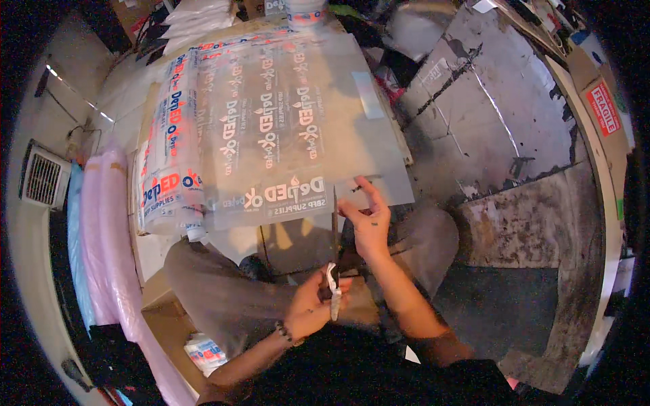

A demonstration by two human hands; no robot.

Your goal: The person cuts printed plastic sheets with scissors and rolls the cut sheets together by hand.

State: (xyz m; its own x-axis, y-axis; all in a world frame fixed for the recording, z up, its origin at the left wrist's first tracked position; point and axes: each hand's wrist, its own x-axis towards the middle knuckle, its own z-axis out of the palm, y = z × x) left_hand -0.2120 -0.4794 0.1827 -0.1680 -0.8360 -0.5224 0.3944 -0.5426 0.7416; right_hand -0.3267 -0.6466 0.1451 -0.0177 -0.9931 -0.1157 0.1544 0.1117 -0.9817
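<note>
My left hand [316,303] is closed around the white-wrapped handle [333,292] of a long, narrow blade [334,223], which points away from me. Whether it is a knife or scissors is unclear. My right hand [373,223] is raised just right of the blade, thumb and index finger apart, at the near edge of a translucent printed plastic sheet [376,152]. Part of that hand's contact with the sheet is hard to make out. The sheet lies over a low work surface, its near edge reaching over my lap. Along the left side lies rolled or folded printed plastic [170,152].
Pink [109,228] and blue [76,243] plastic rolls stand at left, beside a cardboard box [162,314] with a printed plastic bundle [204,352]. A white printed tub [306,12] and stacked white packs [200,18] are at the back. Worn boards [518,223] cover the right.
</note>
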